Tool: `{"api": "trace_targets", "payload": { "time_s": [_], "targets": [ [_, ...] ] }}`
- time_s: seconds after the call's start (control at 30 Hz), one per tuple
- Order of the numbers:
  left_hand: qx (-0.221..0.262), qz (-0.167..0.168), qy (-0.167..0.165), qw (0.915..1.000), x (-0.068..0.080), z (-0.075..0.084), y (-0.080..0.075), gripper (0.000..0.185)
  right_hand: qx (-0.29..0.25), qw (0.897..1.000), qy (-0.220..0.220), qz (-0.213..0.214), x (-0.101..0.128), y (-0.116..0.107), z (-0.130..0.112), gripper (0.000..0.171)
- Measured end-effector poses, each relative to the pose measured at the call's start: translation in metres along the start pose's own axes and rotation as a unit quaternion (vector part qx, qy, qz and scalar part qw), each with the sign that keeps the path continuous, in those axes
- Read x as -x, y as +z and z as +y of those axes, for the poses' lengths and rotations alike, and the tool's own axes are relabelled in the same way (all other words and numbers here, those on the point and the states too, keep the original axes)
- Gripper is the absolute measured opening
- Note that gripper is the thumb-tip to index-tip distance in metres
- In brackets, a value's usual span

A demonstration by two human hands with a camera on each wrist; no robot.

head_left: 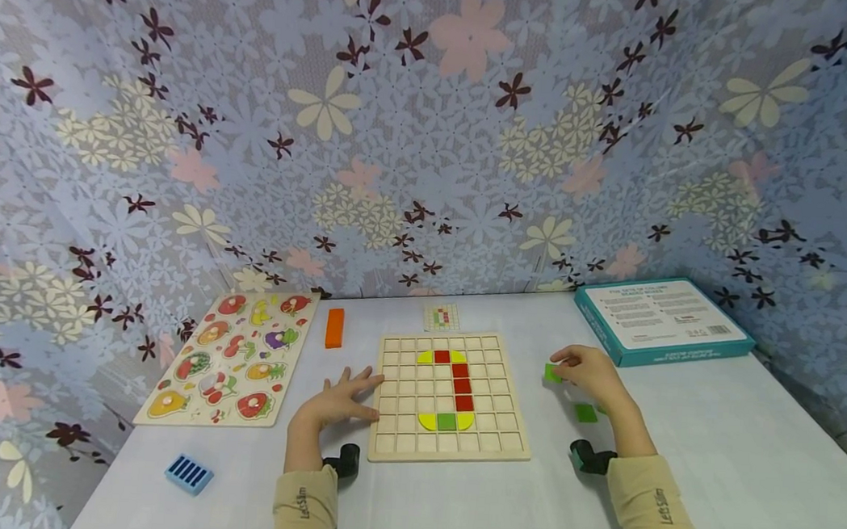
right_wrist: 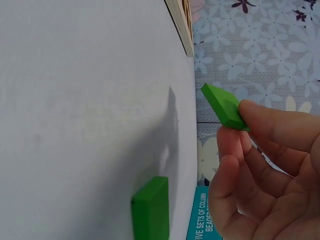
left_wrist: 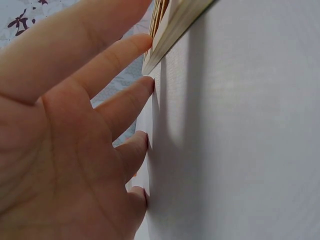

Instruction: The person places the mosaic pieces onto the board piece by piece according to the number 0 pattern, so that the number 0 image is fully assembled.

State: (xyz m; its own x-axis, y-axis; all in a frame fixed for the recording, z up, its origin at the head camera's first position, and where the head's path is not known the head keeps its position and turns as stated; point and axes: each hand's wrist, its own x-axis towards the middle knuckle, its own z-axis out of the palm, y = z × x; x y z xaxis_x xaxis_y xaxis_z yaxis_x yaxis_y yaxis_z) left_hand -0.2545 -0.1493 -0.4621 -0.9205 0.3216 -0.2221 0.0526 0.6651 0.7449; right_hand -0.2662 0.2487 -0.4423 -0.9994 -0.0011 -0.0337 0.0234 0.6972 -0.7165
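A wooden grid board (head_left: 398, 443) lies in the middle of the table in the head view. Set in its cells is a hook-shaped row of red squares (head_left: 463, 386), yellow rounded pieces (head_left: 428, 421) and one green square (head_left: 446, 421). My left hand (head_left: 333, 405) has its fingers spread, with index finger and thumb at the board's left edge. To the right of the board, my right hand (head_left: 591, 377) pinches a green square tile (right_wrist: 222, 106) between thumb and fingers, held above the table. Another green tile (head_left: 585, 413) lies below that hand, and a further one is partly hidden by the wrist.
Behind the board is a small pattern card (head_left: 441, 317). A fruit puzzle board (head_left: 280, 401), an orange block (head_left: 335, 328) and a blue slotted block (head_left: 189, 474) lie to the left. A teal-edged box (head_left: 668, 320) sits at the back right, near the patterned curtain.
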Motion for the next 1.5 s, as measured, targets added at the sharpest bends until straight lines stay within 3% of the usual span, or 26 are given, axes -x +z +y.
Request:
{"api": "trace_targets", "payload": {
  "time_s": [0.5, 0.9, 1.17, 1.5],
  "targets": [
    [-0.005, -0.001, -0.002, 1.0000, 0.000, -0.002, 0.001, 0.070, -0.013, 0.998, -0.062, 0.011, -0.003, 0.010, -0.018, 0.027],
    [-0.006, -0.003, -0.004, 1.0000, 0.000, -0.001, 0.000, 0.070, -0.046, 0.997, -0.065, 0.000, -0.006, 0.030, -0.041, 0.026],
    [-0.004, -0.001, -0.009, 1.0000, -0.001, 0.000, -0.002, 0.070, -0.070, 0.993, -0.091, -0.008, -0.010, 0.046, -0.056, 0.023],
    [-0.002, -0.003, -0.005, 1.0000, -0.002, -0.001, -0.001, 0.069, -0.067, 0.992, -0.107, -0.022, -0.011, 0.062, -0.070, 0.019]
  ]
}}
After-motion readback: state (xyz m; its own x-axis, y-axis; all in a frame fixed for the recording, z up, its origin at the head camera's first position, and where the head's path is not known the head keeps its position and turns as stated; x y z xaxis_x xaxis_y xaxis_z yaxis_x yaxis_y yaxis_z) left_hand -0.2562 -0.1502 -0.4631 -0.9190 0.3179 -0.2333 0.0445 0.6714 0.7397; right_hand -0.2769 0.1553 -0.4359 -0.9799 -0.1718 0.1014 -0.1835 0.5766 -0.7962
